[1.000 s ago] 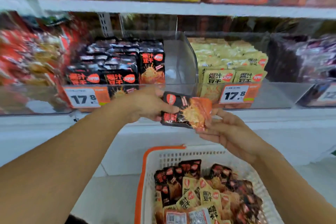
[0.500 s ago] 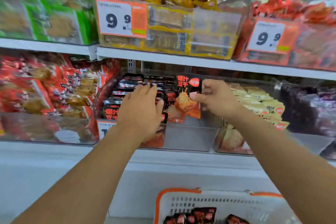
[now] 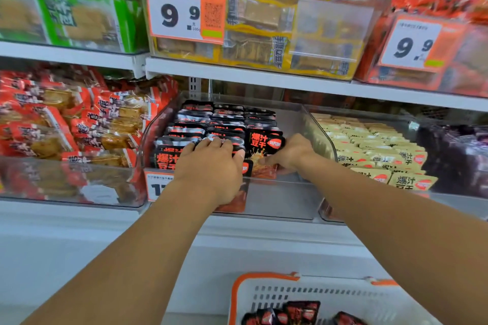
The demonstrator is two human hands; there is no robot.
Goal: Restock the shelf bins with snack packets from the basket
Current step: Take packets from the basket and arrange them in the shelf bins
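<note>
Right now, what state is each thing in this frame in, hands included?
Left hand: fingers flat, pressing the black packets back.
Right hand: pinching one black packet, upright in the bin.
Clear bin: partly full, right side bare.
Basket: a few packets left in view.
</note>
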